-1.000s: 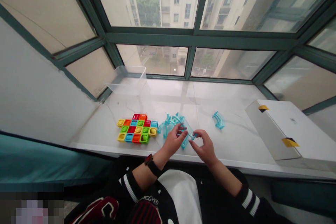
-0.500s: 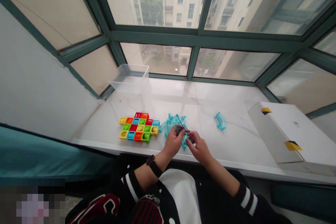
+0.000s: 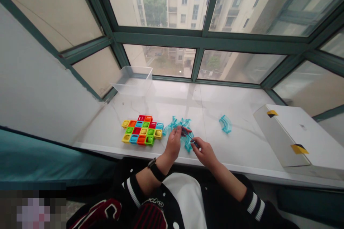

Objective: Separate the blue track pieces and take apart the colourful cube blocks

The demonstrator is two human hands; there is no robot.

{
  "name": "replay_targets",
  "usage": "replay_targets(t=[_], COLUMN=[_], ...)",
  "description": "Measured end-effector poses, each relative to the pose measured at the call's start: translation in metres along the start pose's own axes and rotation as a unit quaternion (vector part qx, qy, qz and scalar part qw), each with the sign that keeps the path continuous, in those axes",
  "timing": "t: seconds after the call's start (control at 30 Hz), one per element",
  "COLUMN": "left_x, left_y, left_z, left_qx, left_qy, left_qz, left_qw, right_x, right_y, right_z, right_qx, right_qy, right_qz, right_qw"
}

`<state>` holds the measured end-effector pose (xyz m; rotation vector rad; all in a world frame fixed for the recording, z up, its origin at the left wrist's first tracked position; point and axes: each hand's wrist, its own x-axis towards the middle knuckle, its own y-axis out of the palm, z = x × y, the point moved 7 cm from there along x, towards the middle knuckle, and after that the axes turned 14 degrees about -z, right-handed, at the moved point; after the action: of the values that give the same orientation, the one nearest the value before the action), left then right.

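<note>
My right hand (image 3: 203,151) is closed, thumb and fingers pinched on the dark blue end of a thin dark rod-like tool (image 3: 190,136). The tool slants up and left to my left hand (image 3: 173,144). My left hand's fingers are curled round something small and dark, mostly hidden, so I cannot tell its kind. Both hands are over a heap of clear blue curved plastic track pieces (image 3: 188,146), partly covered by my fingers. To the left of the heap lie joined colourful square blocks (image 3: 139,131) in yellow, red, green, orange and blue.
One loose blue curved piece (image 3: 225,124) lies to the right on the white marbled sill (image 3: 206,107). A clear plastic bin (image 3: 137,82) stands at the back left by the window. A large white box (image 3: 309,132) with yellow-black tape is at the right.
The hands have moved slightly apart, the left one turning and lifting a little. More of the thin tool shows between them. The pieces and blocks have not moved.
</note>
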<state>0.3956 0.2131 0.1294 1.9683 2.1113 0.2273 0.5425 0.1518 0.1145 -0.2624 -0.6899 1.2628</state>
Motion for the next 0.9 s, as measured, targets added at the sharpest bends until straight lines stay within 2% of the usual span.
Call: replay_targets(t=[0.1, 0.27, 0.33, 0.5, 0.67, 0.9], left_x=[0.006, 0.009, 0.007, -0.001, 0.002, 0.01], left_y=[-0.003, -0.005, -0.003, 0.008, 0.007, 0.0], left_z=[0.011, 0.017, 0.016, 0.007, 0.003, 0.008], left_qx=[-0.061, -0.109, -0.152, -0.277, -0.315, -0.323], left_qy=[-0.064, -0.101, -0.125, -0.209, -0.224, -0.216], left_qz=[-0.026, -0.045, -0.032, 0.057, 0.07, 0.053], left_qw=[0.996, 0.988, 0.98, 0.936, 0.92, 0.92], right_x=[-0.001, -0.001, -0.001, 0.001, 0.001, 0.003], right_y=[0.001, 0.002, 0.002, -0.002, -0.005, -0.021], right_z=[-0.003, -0.007, -0.008, -0.012, -0.017, -0.013], right_qx=[-0.007, -0.018, -0.015, 0.025, 0.107, 0.093], right_qy=[-0.002, 0.001, 0.002, 0.034, 0.073, -0.009], right_qz=[0.0, 0.004, 0.004, -0.001, 0.002, -0.056], right_qw=[1.0, 1.0, 1.0, 0.999, 0.992, 0.994])
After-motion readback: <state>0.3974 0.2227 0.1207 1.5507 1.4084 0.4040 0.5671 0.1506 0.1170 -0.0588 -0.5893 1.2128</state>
